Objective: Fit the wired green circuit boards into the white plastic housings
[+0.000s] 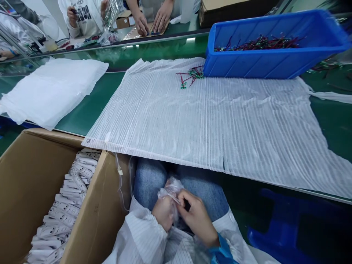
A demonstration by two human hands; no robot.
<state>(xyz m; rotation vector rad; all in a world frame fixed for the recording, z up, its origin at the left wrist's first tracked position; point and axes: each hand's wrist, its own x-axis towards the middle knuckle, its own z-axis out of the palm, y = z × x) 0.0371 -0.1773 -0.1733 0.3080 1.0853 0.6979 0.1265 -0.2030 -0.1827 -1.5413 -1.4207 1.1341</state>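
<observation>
Both hands are low over my lap, above my blue jeans (148, 181). My left hand (163, 212) and my right hand (196, 220) grip a small crumpled clear plastic bag (172, 190) between them, and my right fingers pinch its upper part. Whatever may lie inside the bag cannot be made out. The white striped sleeves of an anti-static smock (140, 234) cover both forearms. To my left stands an open cardboard box (35, 176) packed with white plastic parts (66, 212). Another clear bag (122, 179) hangs over the box's near wall.
A white ribbed sheet (209, 117) covers the green bench, with a small bundle of wired parts (191, 76) on it. A tilted blue bin (264, 47) holds more wires. A folded white sheet (49, 90) lies left. Across the bench, a co-worker's hands (151, 20) work.
</observation>
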